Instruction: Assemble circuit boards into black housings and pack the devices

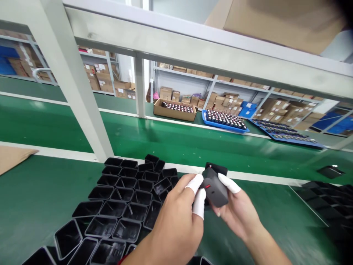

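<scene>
We see a bright, even scene lit from overhead, with soft glare patches on the glossy green table (41, 198). The far shelves (220, 92) look slightly soft, straight beams bow towards the edges, and the top right corner darkens.

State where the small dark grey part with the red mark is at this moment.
In the head view the dark grey part sits low and just right of centre, held between the left hand and right hand, beside the black open casings on the green bench.

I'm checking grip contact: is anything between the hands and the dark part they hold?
Yes. White finger cots cover some fingertips of the left hand and right hand, so those touch the dark part through the cots.
</scene>
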`<state>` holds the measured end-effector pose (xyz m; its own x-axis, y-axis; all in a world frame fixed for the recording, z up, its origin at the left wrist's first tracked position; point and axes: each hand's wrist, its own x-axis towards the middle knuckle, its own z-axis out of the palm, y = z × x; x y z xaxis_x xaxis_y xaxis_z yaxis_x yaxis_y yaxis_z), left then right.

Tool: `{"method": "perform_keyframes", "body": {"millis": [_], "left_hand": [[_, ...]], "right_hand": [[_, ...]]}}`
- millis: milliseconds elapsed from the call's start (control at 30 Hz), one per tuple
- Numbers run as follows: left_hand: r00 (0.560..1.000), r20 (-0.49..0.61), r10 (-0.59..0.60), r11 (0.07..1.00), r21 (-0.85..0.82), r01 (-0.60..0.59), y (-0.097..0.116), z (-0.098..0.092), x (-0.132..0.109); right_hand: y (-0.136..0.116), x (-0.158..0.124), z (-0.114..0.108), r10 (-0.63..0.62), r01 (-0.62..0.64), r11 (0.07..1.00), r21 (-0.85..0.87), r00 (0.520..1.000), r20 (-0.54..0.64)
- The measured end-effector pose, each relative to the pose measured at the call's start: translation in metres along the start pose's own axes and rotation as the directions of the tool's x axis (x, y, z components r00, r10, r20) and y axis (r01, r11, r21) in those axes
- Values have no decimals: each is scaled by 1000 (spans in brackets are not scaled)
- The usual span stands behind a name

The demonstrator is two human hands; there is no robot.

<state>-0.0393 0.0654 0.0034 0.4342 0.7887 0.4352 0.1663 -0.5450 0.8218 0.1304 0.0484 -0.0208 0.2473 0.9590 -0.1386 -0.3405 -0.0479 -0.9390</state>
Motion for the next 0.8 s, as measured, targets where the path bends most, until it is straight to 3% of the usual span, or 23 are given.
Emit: {"method": "perform_keyframes", "body": {"millis": [67,200,300,400,500,600,733,800], "left_hand": [[999,-26,31,997,70,-29,2,-2,0],[1000,-3,26,989,147,-25,4,-2,-1],[999,25,22,986,164,-26,4,-2,-3],[999,8,35,982,183,-36,4,-1,-5],[999,11,46,974,221,-47,4,2,-8],[996,77,38,965,256,-57,2,5,-11],[980,200,10,968,244,-60,1,6,-9],[969,248,14,969,237,-75,-1,5,-6]], "right_hand": [[-4,10,-17,-135,104,960,-260,985,-105],[-11,36,-64,-403,154,687,-710,894,-196],[2,44,-94,-494,145,508,-849,857,-149],[29,35,-114,-490,110,441,-891,861,-137],[46,26,-125,-451,79,478,-875,877,-167],[37,28,-125,-392,95,612,-785,899,-196],[6,36,-102,-318,177,861,-478,920,-231],[-4,35,-84,-292,220,929,-299,930,-223]]}}
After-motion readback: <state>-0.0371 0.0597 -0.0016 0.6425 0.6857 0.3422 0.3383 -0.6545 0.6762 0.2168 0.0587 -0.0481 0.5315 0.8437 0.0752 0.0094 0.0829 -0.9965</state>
